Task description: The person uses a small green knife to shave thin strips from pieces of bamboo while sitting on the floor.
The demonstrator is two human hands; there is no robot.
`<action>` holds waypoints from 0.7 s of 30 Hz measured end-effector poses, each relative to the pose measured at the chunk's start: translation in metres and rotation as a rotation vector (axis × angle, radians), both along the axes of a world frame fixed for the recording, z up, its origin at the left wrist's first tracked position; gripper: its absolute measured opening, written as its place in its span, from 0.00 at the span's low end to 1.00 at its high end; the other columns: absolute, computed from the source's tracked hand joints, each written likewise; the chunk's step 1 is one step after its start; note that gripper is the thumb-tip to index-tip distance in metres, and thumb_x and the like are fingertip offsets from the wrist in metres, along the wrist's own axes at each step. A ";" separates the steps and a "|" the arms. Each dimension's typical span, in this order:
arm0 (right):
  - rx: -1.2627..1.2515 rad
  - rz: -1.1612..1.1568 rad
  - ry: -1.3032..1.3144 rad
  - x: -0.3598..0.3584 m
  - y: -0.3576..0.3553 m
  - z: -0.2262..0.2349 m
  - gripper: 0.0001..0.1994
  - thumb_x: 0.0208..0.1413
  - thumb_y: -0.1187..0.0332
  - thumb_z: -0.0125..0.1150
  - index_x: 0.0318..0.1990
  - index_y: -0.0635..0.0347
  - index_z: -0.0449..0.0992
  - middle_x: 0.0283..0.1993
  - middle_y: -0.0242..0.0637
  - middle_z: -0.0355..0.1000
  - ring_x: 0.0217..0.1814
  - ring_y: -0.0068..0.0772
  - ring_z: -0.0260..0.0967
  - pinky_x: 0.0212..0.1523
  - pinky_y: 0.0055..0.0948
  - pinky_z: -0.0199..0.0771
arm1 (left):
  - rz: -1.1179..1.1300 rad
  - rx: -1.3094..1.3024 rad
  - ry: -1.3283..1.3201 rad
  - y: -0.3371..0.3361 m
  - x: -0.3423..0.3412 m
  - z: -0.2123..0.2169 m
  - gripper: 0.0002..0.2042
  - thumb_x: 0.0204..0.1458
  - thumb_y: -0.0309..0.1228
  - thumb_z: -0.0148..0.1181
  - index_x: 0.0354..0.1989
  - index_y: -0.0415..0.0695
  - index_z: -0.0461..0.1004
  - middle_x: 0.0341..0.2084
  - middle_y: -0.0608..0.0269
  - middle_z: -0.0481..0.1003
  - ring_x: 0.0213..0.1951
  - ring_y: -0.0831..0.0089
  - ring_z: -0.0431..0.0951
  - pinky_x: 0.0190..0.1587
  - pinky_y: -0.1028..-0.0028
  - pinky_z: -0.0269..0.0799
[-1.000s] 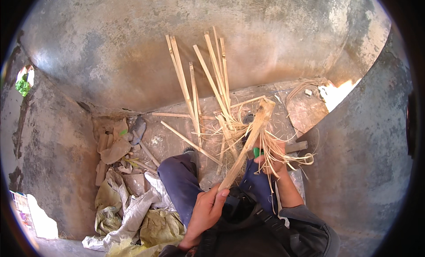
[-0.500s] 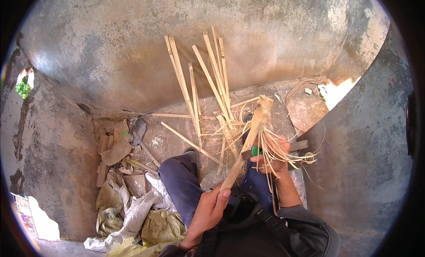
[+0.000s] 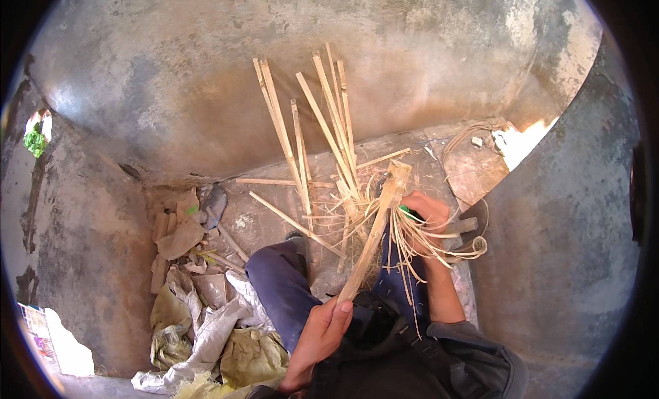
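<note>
My left hand (image 3: 324,334) is closed around the lower end of a split bamboo strip (image 3: 367,251), which slants up and to the right. Thin curled shavings (image 3: 419,241) hang from the strip's upper part and spread over my right hand (image 3: 427,217). The fingers of that hand are wrapped round a knife with a green part (image 3: 410,211) beside the strip. Its blade is hidden behind the bamboo and shavings. A rounded brown stick-like end (image 3: 463,225) pokes out to the right of my hand; whether it belongs to the knife I cannot tell.
Several bamboo strips (image 3: 329,124) lean on the curved, stained wall (image 3: 206,76); others lie on the floor (image 3: 237,217). At left are crumpled sacks (image 3: 226,337) and broken pieces (image 3: 180,237). A flat brown slab (image 3: 473,172) lies at the right.
My right hand has slid up along the bamboo, and the blade seen across it before is now hidden. The strip's upper end has dipped slightly down and left. My left hand stays nearly in place.
</note>
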State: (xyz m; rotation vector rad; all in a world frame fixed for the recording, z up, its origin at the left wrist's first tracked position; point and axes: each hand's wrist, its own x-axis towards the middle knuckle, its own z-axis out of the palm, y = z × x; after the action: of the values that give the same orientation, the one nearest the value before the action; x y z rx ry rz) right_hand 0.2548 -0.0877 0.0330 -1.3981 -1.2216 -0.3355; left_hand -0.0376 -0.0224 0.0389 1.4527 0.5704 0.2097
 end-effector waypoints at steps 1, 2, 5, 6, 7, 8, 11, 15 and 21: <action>-0.007 0.041 0.060 -0.002 -0.001 -0.005 0.09 0.62 0.66 0.74 0.40 0.64 0.86 0.32 0.38 0.82 0.28 0.30 0.77 0.29 0.29 0.73 | 0.000 0.022 0.012 0.002 0.000 0.000 0.21 0.80 0.39 0.50 0.32 0.40 0.70 0.18 0.70 0.66 0.22 0.80 0.63 0.28 0.72 0.60; -0.016 0.079 0.121 -0.004 -0.002 -0.011 0.09 0.64 0.66 0.73 0.40 0.64 0.86 0.33 0.38 0.83 0.29 0.29 0.77 0.30 0.29 0.73 | -0.002 0.042 0.026 0.003 0.000 0.002 0.21 0.80 0.39 0.51 0.32 0.40 0.70 0.18 0.70 0.66 0.22 0.80 0.64 0.27 0.72 0.61; -0.127 0.457 0.608 -0.002 -0.006 -0.026 0.23 0.74 0.51 0.64 0.45 0.68 0.86 0.36 0.36 0.85 0.28 0.23 0.72 0.30 0.25 0.69 | 0.020 0.101 0.040 0.004 0.001 0.001 0.20 0.80 0.39 0.52 0.35 0.38 0.73 0.17 0.67 0.67 0.21 0.79 0.65 0.27 0.71 0.62; -0.146 0.547 0.696 -0.001 -0.006 -0.024 0.23 0.74 0.50 0.64 0.46 0.68 0.86 0.35 0.36 0.84 0.27 0.22 0.69 0.28 0.25 0.66 | 0.033 0.121 0.041 0.005 0.001 0.001 0.19 0.79 0.39 0.52 0.36 0.37 0.74 0.17 0.66 0.68 0.21 0.79 0.66 0.27 0.70 0.63; -0.165 0.627 0.786 0.000 -0.008 -0.022 0.24 0.75 0.50 0.64 0.47 0.68 0.86 0.35 0.35 0.84 0.26 0.20 0.66 0.26 0.24 0.62 | 0.033 0.134 0.041 0.006 0.000 0.002 0.18 0.79 0.39 0.53 0.39 0.37 0.75 0.18 0.65 0.68 0.22 0.78 0.66 0.28 0.70 0.64; -0.152 0.704 0.831 0.001 -0.010 -0.018 0.23 0.75 0.50 0.64 0.48 0.68 0.86 0.34 0.35 0.83 0.25 0.19 0.64 0.24 0.23 0.59 | 0.032 0.148 0.039 0.005 0.002 0.003 0.17 0.79 0.38 0.53 0.41 0.36 0.77 0.18 0.64 0.68 0.22 0.77 0.67 0.28 0.70 0.64; -0.075 0.783 0.940 -0.007 -0.012 -0.007 0.23 0.74 0.50 0.65 0.48 0.69 0.85 0.32 0.35 0.79 0.24 0.17 0.59 0.22 0.22 0.51 | 0.028 0.169 0.021 0.002 0.007 0.012 0.15 0.78 0.37 0.54 0.49 0.36 0.79 0.19 0.62 0.69 0.22 0.76 0.68 0.29 0.69 0.66; -0.030 0.768 0.966 -0.012 -0.012 -0.004 0.28 0.74 0.45 0.64 0.46 0.71 0.82 0.29 0.32 0.72 0.24 0.16 0.56 0.21 0.21 0.47 | 0.029 0.199 -0.001 0.003 0.013 0.016 0.13 0.77 0.34 0.56 0.54 0.36 0.80 0.20 0.60 0.71 0.22 0.73 0.69 0.30 0.69 0.67; -0.066 0.696 0.960 -0.009 -0.013 -0.024 0.32 0.70 0.40 0.66 0.47 0.71 0.82 0.27 0.29 0.69 0.23 0.15 0.57 0.22 0.20 0.48 | 0.048 0.289 -0.007 0.005 0.020 0.023 0.11 0.74 0.33 0.59 0.47 0.35 0.79 0.22 0.53 0.76 0.22 0.64 0.77 0.31 0.68 0.70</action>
State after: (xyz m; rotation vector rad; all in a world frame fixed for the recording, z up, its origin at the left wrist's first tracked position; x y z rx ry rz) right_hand 0.2457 -0.1005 0.0086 -0.8919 -0.8083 0.7879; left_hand -0.0176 -0.0173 0.0619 1.7174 0.5862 0.3459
